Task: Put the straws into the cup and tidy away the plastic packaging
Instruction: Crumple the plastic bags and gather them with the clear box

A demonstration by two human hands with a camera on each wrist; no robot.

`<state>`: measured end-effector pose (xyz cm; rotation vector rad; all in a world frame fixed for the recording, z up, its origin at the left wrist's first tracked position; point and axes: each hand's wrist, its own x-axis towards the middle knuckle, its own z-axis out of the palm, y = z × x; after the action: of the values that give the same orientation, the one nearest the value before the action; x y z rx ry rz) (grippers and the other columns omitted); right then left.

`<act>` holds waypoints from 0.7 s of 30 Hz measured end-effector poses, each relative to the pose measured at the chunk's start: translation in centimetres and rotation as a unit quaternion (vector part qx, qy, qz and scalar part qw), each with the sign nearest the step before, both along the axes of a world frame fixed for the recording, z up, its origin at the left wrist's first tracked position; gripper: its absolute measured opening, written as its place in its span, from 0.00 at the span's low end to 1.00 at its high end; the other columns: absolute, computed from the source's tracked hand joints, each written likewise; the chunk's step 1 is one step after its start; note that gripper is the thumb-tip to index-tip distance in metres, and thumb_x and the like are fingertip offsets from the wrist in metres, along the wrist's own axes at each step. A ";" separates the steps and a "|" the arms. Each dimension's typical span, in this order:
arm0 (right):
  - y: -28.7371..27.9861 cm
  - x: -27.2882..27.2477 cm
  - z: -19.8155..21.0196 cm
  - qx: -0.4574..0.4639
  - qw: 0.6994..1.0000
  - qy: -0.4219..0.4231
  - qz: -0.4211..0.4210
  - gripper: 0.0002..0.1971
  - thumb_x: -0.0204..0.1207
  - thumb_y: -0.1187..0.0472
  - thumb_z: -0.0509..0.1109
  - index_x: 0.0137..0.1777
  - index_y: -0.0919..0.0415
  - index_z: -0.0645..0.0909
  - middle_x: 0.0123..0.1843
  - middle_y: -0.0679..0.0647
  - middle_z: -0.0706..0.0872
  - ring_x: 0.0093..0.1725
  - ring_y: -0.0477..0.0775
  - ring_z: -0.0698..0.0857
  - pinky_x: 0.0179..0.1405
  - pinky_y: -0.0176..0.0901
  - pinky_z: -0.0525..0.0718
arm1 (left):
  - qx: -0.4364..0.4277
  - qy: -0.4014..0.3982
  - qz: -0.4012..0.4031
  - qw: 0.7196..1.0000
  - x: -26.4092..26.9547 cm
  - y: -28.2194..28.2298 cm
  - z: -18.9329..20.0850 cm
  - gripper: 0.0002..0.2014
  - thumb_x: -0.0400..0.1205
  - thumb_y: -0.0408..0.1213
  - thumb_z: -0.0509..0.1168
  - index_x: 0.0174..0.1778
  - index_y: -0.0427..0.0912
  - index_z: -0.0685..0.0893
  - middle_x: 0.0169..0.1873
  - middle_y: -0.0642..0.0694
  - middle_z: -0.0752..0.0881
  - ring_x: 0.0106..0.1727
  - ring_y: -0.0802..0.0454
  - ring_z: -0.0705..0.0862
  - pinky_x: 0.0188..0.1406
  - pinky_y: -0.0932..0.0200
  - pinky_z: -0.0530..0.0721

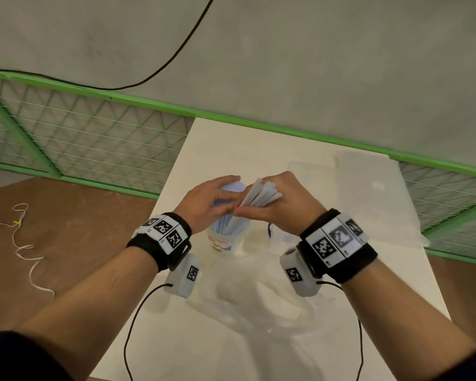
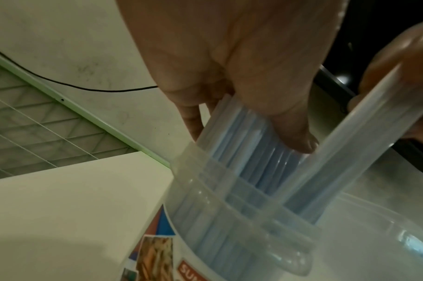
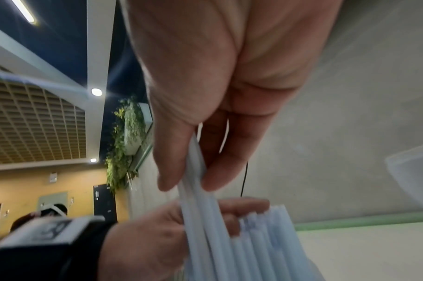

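Observation:
A clear plastic cup (image 1: pixel 226 243) with a printed label stands on the white table (image 1: pixel 217 147) between my wrists. Several pale straws (image 2: pixel 261 171) stand upright in the cup (image 2: pixel 229 237), and my left hand (image 1: pixel 226 193) grips their upper part with thumb and fingers curled round them (image 2: pixel 247 136). My right hand (image 1: pixel 248 207) pinches a second bundle of straws (image 1: pixel 261 193) that leans to the right, its lower ends inside the cup (image 2: pixel 350 152). In the right wrist view my right hand (image 3: pixel 188 182) pinches this bundle between thumb and fingers. Crumpled clear plastic packaging (image 1: pixel 248 298) lies on the table near me.
Flat clear plastic sheets (image 1: pixel 377 188) lie on the table's right side. A green mesh fence (image 1: pixel 94 133) runs behind the table and along its right. A black cable (image 1: pixel 176 53) lies on the grey floor, a white cord (image 1: pixel 25 243) on the brown floor at the left.

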<state>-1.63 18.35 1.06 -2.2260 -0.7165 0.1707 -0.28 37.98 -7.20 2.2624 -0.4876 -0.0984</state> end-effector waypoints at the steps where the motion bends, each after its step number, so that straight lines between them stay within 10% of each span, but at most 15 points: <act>1: 0.2 0.3 -0.4 -0.006 1.000 0.006 -0.006 0.10 0.71 0.57 0.81 0.36 0.64 0.89 0.32 0.59 0.88 0.33 0.54 0.86 0.36 0.51 0.83 | -0.012 0.001 -0.006 1.000 0.0 0.0 0.0 0.13 0.85 0.41 0.67 0.62 0.62 0.87 0.79 0.55 0.73 0.77 0.54 0.73 0.75 0.47 0.75; 7: 1.0 0.4 -2.3 0.015 0.999 0.029 -0.035 0.10 0.69 0.55 0.83 0.39 0.61 0.90 0.34 0.58 0.90 0.35 0.55 0.88 0.36 0.49 0.85 | -0.090 0.049 -0.025 0.994 0.1 0.5 0.3 0.19 0.89 0.35 0.60 0.53 0.69 0.86 0.78 0.57 0.72 0.77 0.58 0.73 0.77 0.52 0.73; 13: 2.2 0.2 -3.4 -0.033 0.999 -0.020 -0.038 0.15 0.69 0.51 0.82 0.49 0.62 0.89 0.42 0.56 0.91 0.43 0.55 0.88 0.47 0.56 0.84 | -0.103 0.040 0.001 0.994 0.3 0.3 -0.3 0.16 0.89 0.31 0.57 0.64 0.49 0.87 0.77 0.55 0.75 0.74 0.60 0.75 0.77 0.56 0.73; 16: 2.3 -0.3 -3.7 -0.027 0.998 -0.043 -0.037 0.25 0.62 0.49 0.85 0.56 0.58 0.83 0.48 0.50 0.83 0.49 0.52 0.80 0.53 0.52 0.80 | -0.138 0.018 0.073 0.988 -0.6 0.5 1.5 0.17 0.92 0.40 0.52 0.69 0.52 0.82 0.77 0.55 0.75 0.74 0.70 0.71 0.71 0.80 0.64; 21: 0.3 -2.1 -3.0 0.049 0.994 -0.007 -0.097 0.49 0.55 0.43 0.87 0.76 0.47 0.67 0.69 0.44 0.71 0.62 0.42 0.74 0.59 0.30 0.76 | -0.239 -0.019 0.091 0.966 -4.5 0.4 4.3 0.19 0.90 0.48 0.49 0.75 0.60 0.75 0.74 0.62 0.77 0.76 0.65 0.73 0.75 0.72 0.67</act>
<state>-3.72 18.69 -1.90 -2.1887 -0.5007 0.0224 -4.81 38.42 -2.90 1.8242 -0.2818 0.1450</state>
